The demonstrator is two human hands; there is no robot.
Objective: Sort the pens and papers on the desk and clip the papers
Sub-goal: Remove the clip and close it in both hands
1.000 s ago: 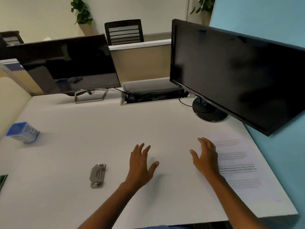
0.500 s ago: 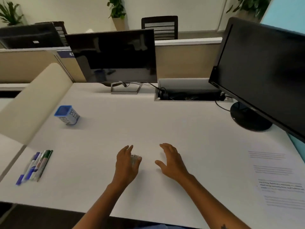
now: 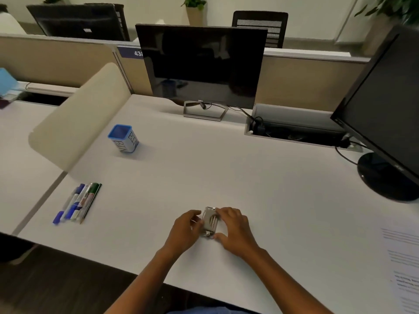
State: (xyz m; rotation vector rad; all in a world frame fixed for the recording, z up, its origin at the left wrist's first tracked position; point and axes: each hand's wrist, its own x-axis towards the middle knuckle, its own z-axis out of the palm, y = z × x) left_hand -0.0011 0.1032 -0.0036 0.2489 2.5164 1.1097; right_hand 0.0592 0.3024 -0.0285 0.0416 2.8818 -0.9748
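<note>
1. Left hand (image 3: pixel 186 230) and right hand (image 3: pixel 233 230) sat close together at the near edge of the white desk (image 3: pixel 249 189), both pinching the grey metal clip (image 3: pixel 209 222).
2. Printed white papers (image 3: pixel 403 268) lay well right.
3. Blue and green marker pens (image 3: pixel 77 203) lay left.
4. Blue-rimmed bin cup (image 3: pixel 123 138) stood farther back.

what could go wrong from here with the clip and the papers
Both hands, left and right, hold the metal clip, so a sprung jaw might pinch a finger. The papers lie far right at the desk edge and may slide off when pulled. The pens remain unsorted beside the bin.
</note>
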